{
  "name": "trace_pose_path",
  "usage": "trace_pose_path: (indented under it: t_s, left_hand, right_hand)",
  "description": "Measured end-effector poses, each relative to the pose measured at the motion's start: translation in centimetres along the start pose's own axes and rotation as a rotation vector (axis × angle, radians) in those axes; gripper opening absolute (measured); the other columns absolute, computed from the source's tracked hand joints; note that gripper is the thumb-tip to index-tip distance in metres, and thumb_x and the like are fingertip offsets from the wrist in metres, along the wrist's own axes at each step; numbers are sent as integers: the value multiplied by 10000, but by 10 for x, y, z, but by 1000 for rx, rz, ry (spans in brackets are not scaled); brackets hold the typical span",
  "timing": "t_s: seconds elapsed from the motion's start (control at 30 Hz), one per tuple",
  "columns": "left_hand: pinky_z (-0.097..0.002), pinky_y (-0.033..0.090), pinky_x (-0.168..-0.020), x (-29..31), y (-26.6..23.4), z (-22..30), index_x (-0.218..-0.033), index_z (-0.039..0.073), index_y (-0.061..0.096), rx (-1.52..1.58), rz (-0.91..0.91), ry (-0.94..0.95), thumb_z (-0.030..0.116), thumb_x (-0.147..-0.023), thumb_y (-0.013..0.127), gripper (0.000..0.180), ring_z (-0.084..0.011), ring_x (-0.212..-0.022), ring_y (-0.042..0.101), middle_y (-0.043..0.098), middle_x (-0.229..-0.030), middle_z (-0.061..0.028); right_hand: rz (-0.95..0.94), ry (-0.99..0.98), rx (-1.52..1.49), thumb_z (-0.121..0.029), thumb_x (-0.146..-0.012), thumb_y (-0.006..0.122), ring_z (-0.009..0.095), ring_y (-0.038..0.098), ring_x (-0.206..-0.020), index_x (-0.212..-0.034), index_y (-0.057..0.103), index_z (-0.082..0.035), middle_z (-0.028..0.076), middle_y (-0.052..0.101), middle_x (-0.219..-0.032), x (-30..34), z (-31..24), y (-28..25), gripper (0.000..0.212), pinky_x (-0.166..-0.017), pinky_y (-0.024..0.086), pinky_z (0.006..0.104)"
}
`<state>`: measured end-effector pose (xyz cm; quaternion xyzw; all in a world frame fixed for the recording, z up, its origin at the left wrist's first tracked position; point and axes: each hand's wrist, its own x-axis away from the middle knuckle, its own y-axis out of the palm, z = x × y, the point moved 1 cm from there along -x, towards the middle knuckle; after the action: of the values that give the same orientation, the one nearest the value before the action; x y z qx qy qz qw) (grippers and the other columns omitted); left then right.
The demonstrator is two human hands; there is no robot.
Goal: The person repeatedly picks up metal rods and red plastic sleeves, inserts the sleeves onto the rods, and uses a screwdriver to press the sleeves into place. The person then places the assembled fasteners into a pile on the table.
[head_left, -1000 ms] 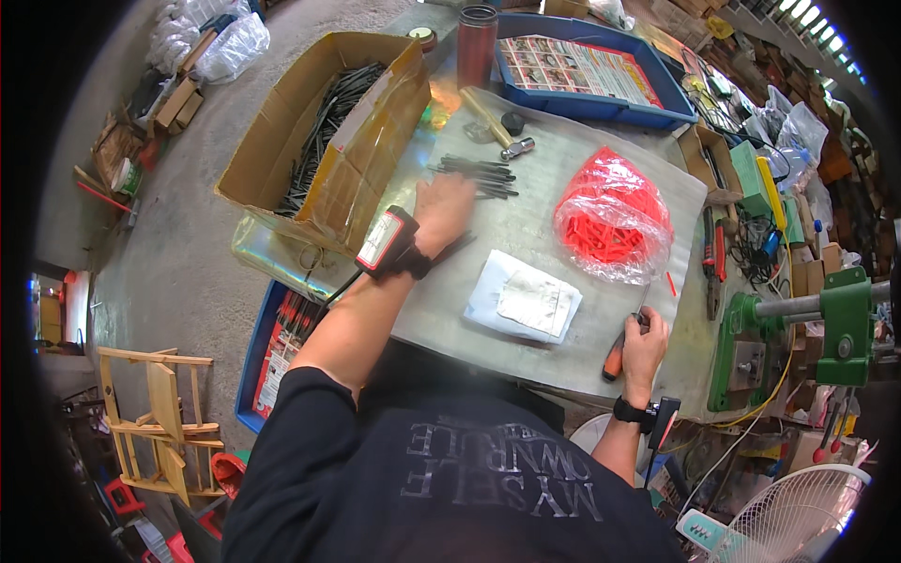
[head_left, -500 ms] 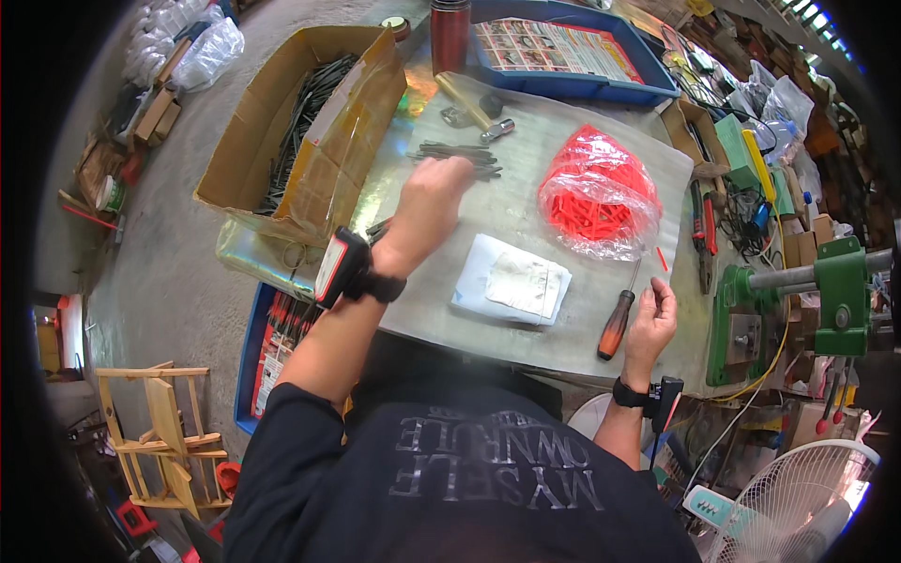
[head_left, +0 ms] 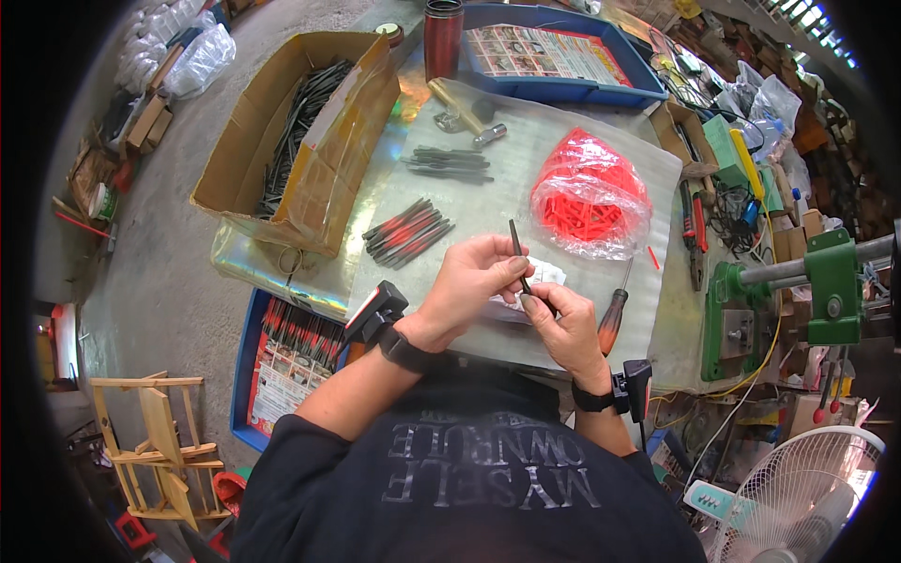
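My left hand (head_left: 474, 281) and right hand (head_left: 561, 324) meet over the middle of the work table (head_left: 657, 310). The left fingers (head_left: 507, 272) are closed around a thin dark rod (head_left: 516, 246), which stands nearly upright between the two hands, its upper end clear above my knuckles. The right fingers (head_left: 544, 298) are curled shut against the lower part of the same rod; whether they pinch it or only steady it I cannot tell. Directly under both hands lies a small clear bag (head_left: 547, 274) with white contents, mostly covered by them. Just beside my right hand, toward the right, a screwdriver (head_left: 612, 314) with a red and black handle lies on the table. Beyond my left hand is a loose bundle of red-tipped rods (head_left: 408, 230), and farther away a second pile of dark rods (head_left: 449, 163). A transparent bag of red parts (head_left: 589, 197) sits beyond my right hand. A hammer (head_left: 465, 108) lies near the far edge, with a blue tray (head_left: 601, 89) behind it. To the left an open cardboard box (head_left: 310, 202) holds more dark rods. A green press (head_left: 826, 281) stands at the right.
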<state>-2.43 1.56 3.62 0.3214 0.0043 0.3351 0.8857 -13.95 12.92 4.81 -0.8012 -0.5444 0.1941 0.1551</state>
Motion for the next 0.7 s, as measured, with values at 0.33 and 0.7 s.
trace_pose_path:
  t_s: [0.33,0.7]
  left_hand:
    - [-207,464,-576,6,-3,-12,-937,16,632,-58,1,15,129,-873,616,130,-83,-674,568,625,-799,-37]
    - [-222,538,-587,7,-11,-11,-966,37,557,-39,-35,-61,194,-926,537,163,-155,-752,647,618,-853,-65]
  right_hand:
    - [53,51,6,-120,-857,602,123,541,-665,-916,634,38,53,588,-737,-15,25,-26,171,-600,443,257]
    - [131,-19,791,-158,-791,619,325,616,-765,-898,645,-49,156,624,-850,-90,81,-34,155,-671,497,405]
